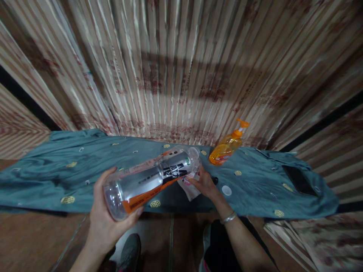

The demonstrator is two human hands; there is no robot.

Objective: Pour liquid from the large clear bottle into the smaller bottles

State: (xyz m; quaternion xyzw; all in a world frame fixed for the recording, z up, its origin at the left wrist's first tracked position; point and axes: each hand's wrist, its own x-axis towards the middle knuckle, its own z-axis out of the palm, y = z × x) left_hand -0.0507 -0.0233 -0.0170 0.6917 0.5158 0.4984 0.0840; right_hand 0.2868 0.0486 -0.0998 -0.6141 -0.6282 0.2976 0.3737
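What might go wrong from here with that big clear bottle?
The clear plastic bottle might slip if the left hand, around its base end, loosens. Swinging its neck end further right might knock the pump bottle of orange liquid nearby. The right hand, at the neck end, might brush the white disc aside on the teal cloth.

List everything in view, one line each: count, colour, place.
Cloth: one, teal with yellow motifs, across the middle
Large bottle: one, clear with orange-and-black label, above the cloth
Pump bottle: one, orange, right of centre
Crumpled item: one, white and pink, below the large bottle
Disc: one, white, right of centre
Small object: one, black, beside the disc
Flat slab: one, black, far right
Curtain: count unclear, beige and red, behind
Floor: one, brown, below
Bracelet: one, silvery, right wrist
Shoe: at least one, greyish, bottom
Left hand: one, bare, large bottle's near end
Right hand: one, bare, its far end
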